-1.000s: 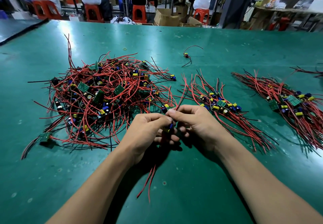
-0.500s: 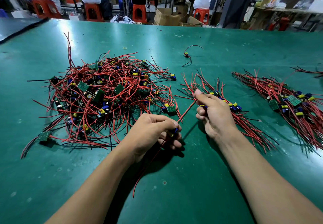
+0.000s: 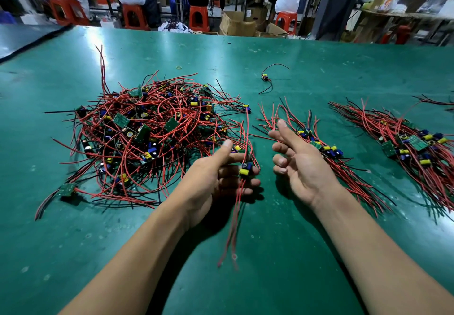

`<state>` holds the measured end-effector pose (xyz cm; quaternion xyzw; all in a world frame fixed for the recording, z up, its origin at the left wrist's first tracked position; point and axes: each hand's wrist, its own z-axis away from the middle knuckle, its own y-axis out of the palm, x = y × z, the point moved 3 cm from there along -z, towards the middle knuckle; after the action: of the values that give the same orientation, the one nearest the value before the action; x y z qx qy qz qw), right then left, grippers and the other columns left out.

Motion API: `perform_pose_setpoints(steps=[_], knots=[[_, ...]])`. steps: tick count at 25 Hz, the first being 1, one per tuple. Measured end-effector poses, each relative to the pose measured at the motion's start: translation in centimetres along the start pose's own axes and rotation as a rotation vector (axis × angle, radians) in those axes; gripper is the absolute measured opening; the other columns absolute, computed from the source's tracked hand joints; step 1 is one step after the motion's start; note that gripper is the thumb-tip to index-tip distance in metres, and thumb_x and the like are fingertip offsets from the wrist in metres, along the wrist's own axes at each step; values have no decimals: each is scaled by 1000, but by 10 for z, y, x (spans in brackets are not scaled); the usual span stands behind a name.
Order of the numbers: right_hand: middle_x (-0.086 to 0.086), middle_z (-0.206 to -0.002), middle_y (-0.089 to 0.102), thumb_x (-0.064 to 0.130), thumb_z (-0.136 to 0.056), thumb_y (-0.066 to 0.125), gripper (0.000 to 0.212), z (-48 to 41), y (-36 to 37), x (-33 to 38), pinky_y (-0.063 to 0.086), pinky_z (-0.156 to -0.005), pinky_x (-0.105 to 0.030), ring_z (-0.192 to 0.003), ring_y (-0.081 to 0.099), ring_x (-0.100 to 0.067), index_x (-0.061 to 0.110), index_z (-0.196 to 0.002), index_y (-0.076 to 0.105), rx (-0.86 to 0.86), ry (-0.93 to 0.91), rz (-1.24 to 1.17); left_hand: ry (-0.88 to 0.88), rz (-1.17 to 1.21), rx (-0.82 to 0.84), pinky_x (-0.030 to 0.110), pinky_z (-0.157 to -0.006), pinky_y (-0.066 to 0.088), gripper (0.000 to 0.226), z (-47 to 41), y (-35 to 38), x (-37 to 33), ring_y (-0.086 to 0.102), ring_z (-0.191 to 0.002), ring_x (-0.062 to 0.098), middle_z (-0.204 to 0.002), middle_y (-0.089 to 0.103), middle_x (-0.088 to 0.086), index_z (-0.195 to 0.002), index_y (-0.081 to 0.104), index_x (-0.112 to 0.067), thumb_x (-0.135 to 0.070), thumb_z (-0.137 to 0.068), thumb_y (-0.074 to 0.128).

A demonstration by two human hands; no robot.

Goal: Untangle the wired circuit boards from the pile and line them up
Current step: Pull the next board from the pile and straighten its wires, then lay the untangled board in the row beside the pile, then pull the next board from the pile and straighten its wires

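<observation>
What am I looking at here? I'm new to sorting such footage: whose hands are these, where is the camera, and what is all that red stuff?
There is no machine: a person works with bare hands, filmed by a camera on their head looking forward and down. The left hand holds one circuit board, its red wires hanging below. The right hand is open and empty. On the green table lie a tangled pile of wired boards on the left, a tidier row beside the right hand, and a second row further right. One stray board lies farther back.
</observation>
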<state>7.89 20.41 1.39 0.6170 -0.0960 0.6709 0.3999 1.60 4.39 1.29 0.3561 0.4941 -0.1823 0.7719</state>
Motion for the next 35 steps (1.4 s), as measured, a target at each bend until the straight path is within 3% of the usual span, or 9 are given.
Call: perform_pose_setpoints(steps=[5,9,12,16,21,24,27,31,35], knots=[[5,-69,54,49,-72,80,39,13,11,-2,35,-39,-19,-45,45,-8,18,-89,64,90,-157,223,-54,84,23,45,-93,51,73,-3,-1,0,68,-99,31,-117,68,21,-123,59,-1,-61,-96,28],[6,-84,66,32,-72,86,28,27,24,-10,48,-61,-18,-64,58,-6,25,-89,65,142,-509,858,-45,111,40,40,-93,51,74,-3,-2,1,68,-87,19,-89,73,4,-132,54,-8,-66,-94,27],[2,-88,70,20,-80,81,18,20,18,-2,54,-74,-27,-77,67,-16,22,-92,69,47,-594,867,-38,85,22,45,-94,51,69,-6,-2,2,66,-108,25,-115,70,7,-131,54,-16,-65,-94,26],[0,-91,73,18,-84,79,18,0,-16,20,48,-75,-13,-81,67,-19,19,-99,70,-214,-582,890,-43,74,-38,44,-85,57,62,-6,-2,1,66,-109,31,-127,64,16,-127,58,-12,-57,-98,26],[-7,-118,69,30,-87,72,37,4,-16,14,44,-100,-41,-111,56,-30,16,-121,70,-345,-668,1338,-16,116,-83,44,-80,59,56,-6,-2,1,69,-101,32,-129,59,20,-137,46,-10,-50,-101,31],[-2,-120,67,24,-87,72,33,13,6,1,42,-101,-43,-115,52,-26,19,-119,70,-103,-818,1372,2,91,-111,41,-73,60,41,-5,-1,3,73,-88,32,-109,69,21,-112,54,-11,-46,-102,35],[7,-136,61,13,-92,62,42,13,18,-19,35,-103,-39,-123,46,-21,23,-133,63,153,-784,1444,-3,47,-91,37,-67,61,33,-5,0,2,72,-74,29,-88,74,19,-93,53,-15,-42,-103,35],[7,-125,66,18,-91,65,42,7,13,-19,33,-97,-37,-116,46,-21,25,-132,63,161,-773,1427,-10,18,-79,35,-63,62,43,-7,-1,3,72,-69,27,-85,73,18,-116,52,-2,-39,-104,36],[2,-108,71,13,-91,68,22,7,12,-13,46,-95,-29,-103,61,-16,15,-112,73,145,-794,1160,15,20,-129,34,-56,60,46,-7,-3,3,70,-60,29,-70,71,16,-99,59,3,-38,-103,38]])
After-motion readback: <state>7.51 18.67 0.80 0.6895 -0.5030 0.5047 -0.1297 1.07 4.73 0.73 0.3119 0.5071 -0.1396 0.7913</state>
